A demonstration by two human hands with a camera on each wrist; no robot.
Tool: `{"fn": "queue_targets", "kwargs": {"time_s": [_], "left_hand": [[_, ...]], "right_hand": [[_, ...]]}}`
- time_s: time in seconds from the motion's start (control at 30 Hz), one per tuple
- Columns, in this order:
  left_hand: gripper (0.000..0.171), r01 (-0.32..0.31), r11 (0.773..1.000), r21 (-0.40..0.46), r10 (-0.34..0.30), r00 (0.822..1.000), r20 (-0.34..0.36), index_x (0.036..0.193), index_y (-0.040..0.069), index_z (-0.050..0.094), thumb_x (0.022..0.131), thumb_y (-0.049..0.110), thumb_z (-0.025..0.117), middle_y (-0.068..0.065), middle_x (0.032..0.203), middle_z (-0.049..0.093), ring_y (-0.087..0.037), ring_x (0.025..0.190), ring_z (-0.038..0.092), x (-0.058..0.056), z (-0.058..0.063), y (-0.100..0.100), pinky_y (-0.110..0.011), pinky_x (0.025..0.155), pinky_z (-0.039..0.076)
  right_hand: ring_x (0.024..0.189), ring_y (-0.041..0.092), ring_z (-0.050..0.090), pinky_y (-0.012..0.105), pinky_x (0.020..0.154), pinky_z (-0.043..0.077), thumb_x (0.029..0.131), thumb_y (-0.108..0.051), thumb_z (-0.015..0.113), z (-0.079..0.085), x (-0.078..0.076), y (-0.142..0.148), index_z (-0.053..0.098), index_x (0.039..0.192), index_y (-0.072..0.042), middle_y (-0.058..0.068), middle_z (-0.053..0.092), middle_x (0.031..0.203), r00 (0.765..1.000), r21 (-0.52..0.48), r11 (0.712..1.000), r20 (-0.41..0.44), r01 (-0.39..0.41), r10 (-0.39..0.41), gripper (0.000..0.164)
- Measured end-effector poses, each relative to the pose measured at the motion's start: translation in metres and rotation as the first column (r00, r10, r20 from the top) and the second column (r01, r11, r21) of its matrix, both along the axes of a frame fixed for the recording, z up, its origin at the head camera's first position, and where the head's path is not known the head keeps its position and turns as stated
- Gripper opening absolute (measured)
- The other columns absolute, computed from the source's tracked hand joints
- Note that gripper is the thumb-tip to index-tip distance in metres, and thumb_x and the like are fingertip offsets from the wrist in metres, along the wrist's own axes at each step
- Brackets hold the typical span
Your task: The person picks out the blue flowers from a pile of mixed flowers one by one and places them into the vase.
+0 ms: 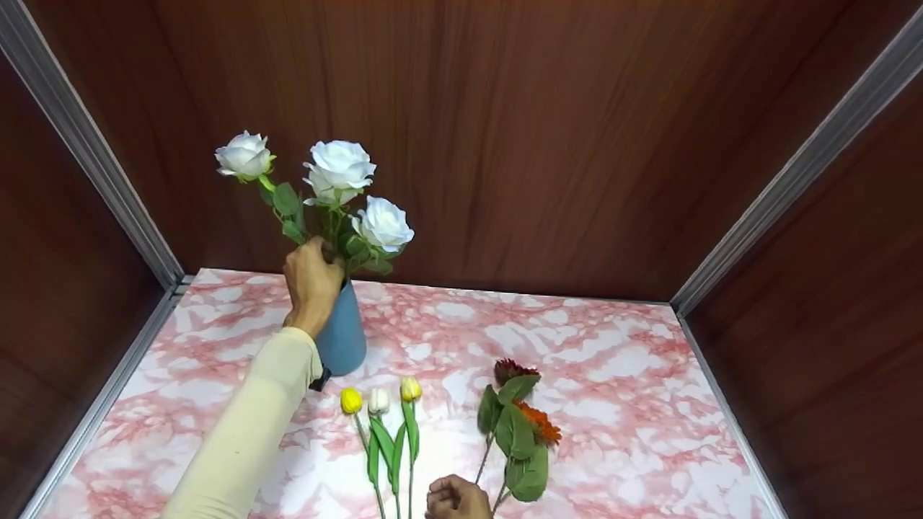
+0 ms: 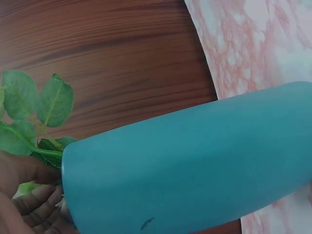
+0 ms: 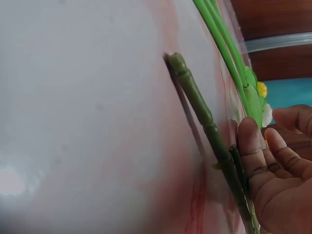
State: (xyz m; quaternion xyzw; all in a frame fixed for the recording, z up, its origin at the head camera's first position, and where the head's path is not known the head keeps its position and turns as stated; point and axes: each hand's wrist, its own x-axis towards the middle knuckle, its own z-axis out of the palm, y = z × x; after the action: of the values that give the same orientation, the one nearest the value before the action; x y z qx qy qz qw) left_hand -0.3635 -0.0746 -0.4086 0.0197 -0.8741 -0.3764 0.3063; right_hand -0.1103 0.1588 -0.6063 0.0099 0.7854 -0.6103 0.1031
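Observation:
A blue vase [image 1: 346,335] stands upright at the back left of the table, with three white roses [image 1: 340,169] rising above its mouth. At the rim, my left hand [image 1: 314,281] grips a rose stem among the leaves. In the left wrist view, its thumb and curled fingers [image 2: 36,204] are around the stems, partly hidden behind the vase. My right hand [image 1: 459,497] is near the front edge with fingers loosely bent, holding nothing. Beside it lie the stems [image 3: 197,100] of a dark red flower [image 1: 508,370] and an orange flower [image 1: 542,424]; whether it touches them I cannot tell.
Yellow and white tulips [image 1: 378,401] lie side by side in front of the vase, left of my right hand. Brown wood-grain panels [image 1: 469,144] with metal edge strips [image 1: 793,151] enclose the back and sides of the pink marbled table [image 1: 613,360].

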Motion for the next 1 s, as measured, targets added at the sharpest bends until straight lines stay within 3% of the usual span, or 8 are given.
{"fn": "queue_targets", "kwargs": {"time_s": [0.33, 0.73, 1.0], "left_hand": [[0.009, 0.032, 0.999, 0.016, -0.031, 0.999, -0.044, 0.079, 0.002, 0.065, 0.072, 0.007, 0.063, -0.014, 0.077, 0.062, -0.033, 0.074, 0.058, 0.014, -0.005, -0.001, -0.044, 0.069, 0.043], [0.01, 0.112, 0.993, 0.037, -0.107, 0.987, -0.118, 0.08, 0.003, 0.067, 0.071, 0.005, 0.063, -0.008, 0.075, 0.062, -0.024, 0.068, 0.058, 0.035, -0.002, 0.009, -0.037, 0.066, 0.044], [0.009, 0.144, 0.989, -0.02, -0.145, 0.978, -0.148, 0.08, 0.003, 0.067, 0.071, 0.003, 0.063, -0.007, 0.071, 0.059, -0.022, 0.066, 0.055, 0.057, -0.016, 0.018, -0.035, 0.064, 0.042]], "right_hand": [[0.066, 0.014, 0.061, 0.03, 0.063, 0.052, 0.075, -0.004, 0.063, 0.002, -0.002, 0.005, 0.061, 0.091, 0.002, 0.005, 0.063, 0.076, 0.996, -0.097, 0.995, 0.091, -0.003, 0.012, 0.017], [0.064, 0.012, 0.059, 0.025, 0.059, 0.05, 0.074, -0.002, 0.058, 0.007, -0.003, 0.009, 0.058, 0.092, 0.008, 0.007, 0.063, 0.075, 1.0, -0.074, 0.997, -0.001, -0.004, 0.004, 0.021], [0.065, 0.027, 0.063, 0.033, 0.058, 0.052, 0.077, -0.006, 0.059, 0.015, -0.006, 0.013, 0.056, 0.096, 0.01, 0.014, 0.063, 0.078, 0.998, -0.172, 0.984, 0.061, 0.04, -0.03, 0.025]]}}
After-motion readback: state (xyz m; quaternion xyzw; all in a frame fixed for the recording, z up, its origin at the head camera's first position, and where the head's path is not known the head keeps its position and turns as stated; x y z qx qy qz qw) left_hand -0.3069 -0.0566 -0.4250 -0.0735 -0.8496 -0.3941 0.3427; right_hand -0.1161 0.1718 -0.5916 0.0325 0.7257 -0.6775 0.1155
